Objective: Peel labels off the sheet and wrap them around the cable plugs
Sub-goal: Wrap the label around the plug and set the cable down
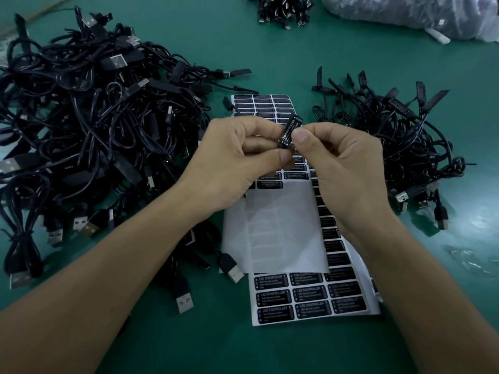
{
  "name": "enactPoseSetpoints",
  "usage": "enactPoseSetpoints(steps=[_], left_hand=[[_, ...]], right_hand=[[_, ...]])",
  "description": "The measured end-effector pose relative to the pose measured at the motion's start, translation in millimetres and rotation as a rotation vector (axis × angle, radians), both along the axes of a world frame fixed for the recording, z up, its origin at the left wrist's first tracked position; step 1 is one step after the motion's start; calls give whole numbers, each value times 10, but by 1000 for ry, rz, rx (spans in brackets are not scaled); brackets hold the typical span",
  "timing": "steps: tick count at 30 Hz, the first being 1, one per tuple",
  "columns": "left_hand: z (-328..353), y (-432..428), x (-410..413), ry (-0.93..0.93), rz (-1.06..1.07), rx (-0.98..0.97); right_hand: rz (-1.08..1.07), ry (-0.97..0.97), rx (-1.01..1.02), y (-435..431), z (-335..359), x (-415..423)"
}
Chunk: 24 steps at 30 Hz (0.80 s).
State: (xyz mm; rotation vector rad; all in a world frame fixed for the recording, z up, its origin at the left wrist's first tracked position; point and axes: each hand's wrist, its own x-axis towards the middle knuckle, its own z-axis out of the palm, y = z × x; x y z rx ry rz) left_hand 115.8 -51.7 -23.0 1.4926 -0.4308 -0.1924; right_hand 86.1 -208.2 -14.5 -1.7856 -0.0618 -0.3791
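Left hand [243, 160]: I see thumb and fingers pinching the lower end of the plug [295, 120].
Right hand [340, 171]: thumb and forefinger pinch the plug's side, on the black label [287, 134].
Plug: tilted, held between both hands above the label sheet [310, 298].
Label sheet: flat on the green counter [270, 63], its upper leaf partly peeled bare.
Cables: a large heap [94, 117] to the left and a smaller heap [391, 136] to the right.

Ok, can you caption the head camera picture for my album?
Left hand and right hand pinch a labelled plug over the label sheet, cables piled either side.
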Motion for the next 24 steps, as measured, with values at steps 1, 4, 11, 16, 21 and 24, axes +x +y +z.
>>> enactPoseSetpoints(steps=[1, 4, 11, 16, 21, 24], left_hand=[[1, -1, 1, 1, 0, -1], [4, 4, 7, 4, -1, -4], [-2, 1, 4, 14, 0, -12], [-8, 3, 10, 15, -6, -19], [-2, 11, 10, 23, -3, -18], [2, 16, 9, 27, 4, -13]], right_hand=[[4, 5, 11, 0, 5, 1], [13, 14, 30, -6, 13, 1], [-7, -1, 7, 9, 8, -6], [-68, -13, -63, 15, -22, 1], [-97, -42, -105, 18, -28, 2], [-103, -63, -111, 39, -26, -9]])
